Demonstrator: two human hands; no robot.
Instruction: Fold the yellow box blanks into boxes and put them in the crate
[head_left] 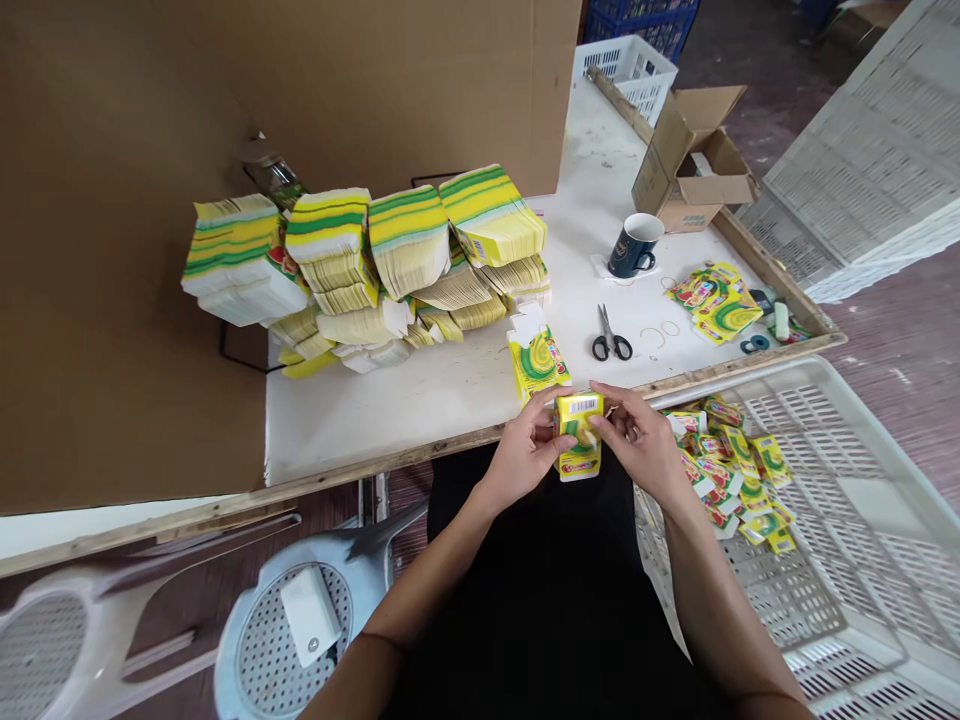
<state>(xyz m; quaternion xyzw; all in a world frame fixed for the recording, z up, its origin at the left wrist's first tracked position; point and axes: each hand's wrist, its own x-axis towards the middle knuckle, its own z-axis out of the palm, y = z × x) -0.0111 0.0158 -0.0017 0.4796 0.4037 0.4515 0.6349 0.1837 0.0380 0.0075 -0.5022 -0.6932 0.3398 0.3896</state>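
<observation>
Both hands hold a small yellow and green carton [578,436] with a barcode on top, just in front of the table's near edge. My left hand [523,452] grips its left side with curled fingers. My right hand [637,443] wraps its right side, thumb pressed on the front face. A flat carton blank [537,360] lies on the white table [420,400] right behind the hands. Large stacks of flat yellow-green blanks [367,265] fill the table's back.
A white plastic crate [847,500] at my right holds several folded cartons [731,470]. Scissors [611,338], a dark mug [634,245], loose blanks [716,300] and an open cardboard box [694,160] sit on the table's right. A cardboard wall [112,250] stands left; plastic stools [300,620] below.
</observation>
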